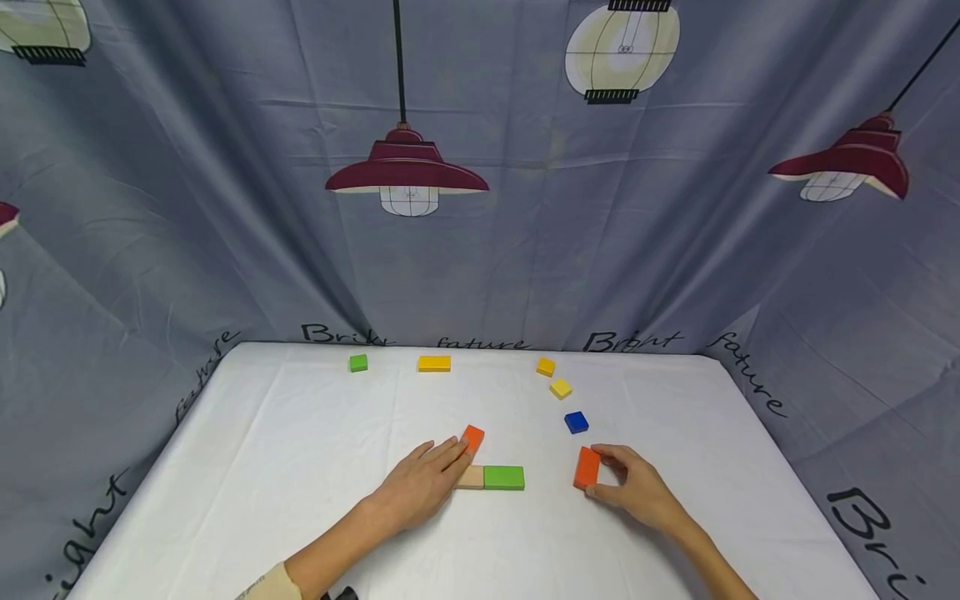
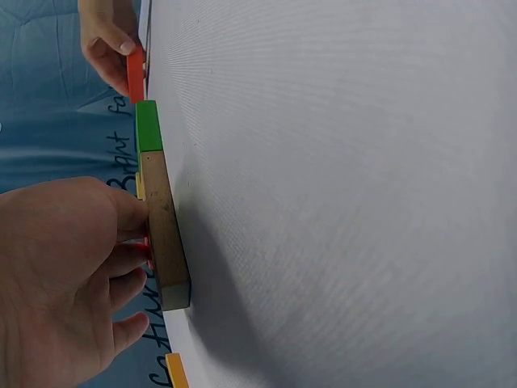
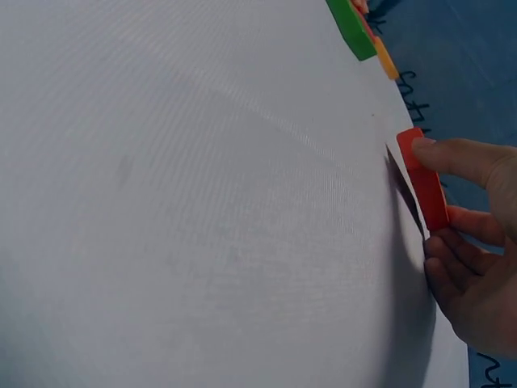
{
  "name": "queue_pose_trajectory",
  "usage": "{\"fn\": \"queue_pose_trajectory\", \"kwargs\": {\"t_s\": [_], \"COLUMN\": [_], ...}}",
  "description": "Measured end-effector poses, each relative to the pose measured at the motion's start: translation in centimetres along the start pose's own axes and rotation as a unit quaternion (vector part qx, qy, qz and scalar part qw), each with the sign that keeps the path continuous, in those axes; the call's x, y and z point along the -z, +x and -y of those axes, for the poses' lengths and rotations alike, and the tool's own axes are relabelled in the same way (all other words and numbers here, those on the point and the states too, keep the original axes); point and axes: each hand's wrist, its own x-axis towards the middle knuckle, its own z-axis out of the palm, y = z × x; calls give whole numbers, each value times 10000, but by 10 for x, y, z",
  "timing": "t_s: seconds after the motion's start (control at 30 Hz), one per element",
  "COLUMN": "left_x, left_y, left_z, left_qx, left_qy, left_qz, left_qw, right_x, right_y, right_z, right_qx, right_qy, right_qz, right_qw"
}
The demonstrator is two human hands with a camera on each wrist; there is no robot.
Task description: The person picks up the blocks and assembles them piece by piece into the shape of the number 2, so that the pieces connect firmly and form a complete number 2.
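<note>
A plain wooden block [image 2: 166, 218] lies end to end with a green block [image 1: 504, 477] near the middle of the table, partly covered by my left hand [image 1: 423, 483]. Just behind that row, the left thumb and forefinger pinch an orange block [image 1: 473, 437], mostly hidden in the left wrist view. To the right, my right hand [image 1: 637, 487] grips a second orange block [image 3: 424, 178] between thumb and fingers. This block is tilted, with a shadow beside it; whether it touches the cloth I cannot tell.
A blue block [image 1: 576, 422] lies behind the right hand, with two small yellow blocks [image 1: 560, 388] beyond it. Along the back edge are a long yellow block [image 1: 434, 364] and a small green block [image 1: 358, 362]. White cloth [image 1: 285, 467] covers the table; a patterned curtain [image 1: 517, 250] hangs behind.
</note>
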Motion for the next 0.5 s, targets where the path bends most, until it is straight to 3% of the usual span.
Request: {"fn": "queue_pose_trajectory", "kwargs": {"t_s": [0.2,0.5], "left_x": [0,1], "left_y": [1,0], "left_z": [0,-1], "left_qx": [18,31], "left_qy": [-9,44], "left_qz": [26,89], "left_qw": [10000,9999], "right_x": [-1,-4], "right_y": [3,16], "right_z": [11,28], "right_qx": [-57,182], "right_qy": [22,104], "right_qz": [-21,-110], "right_qw": [10000,9997]}}
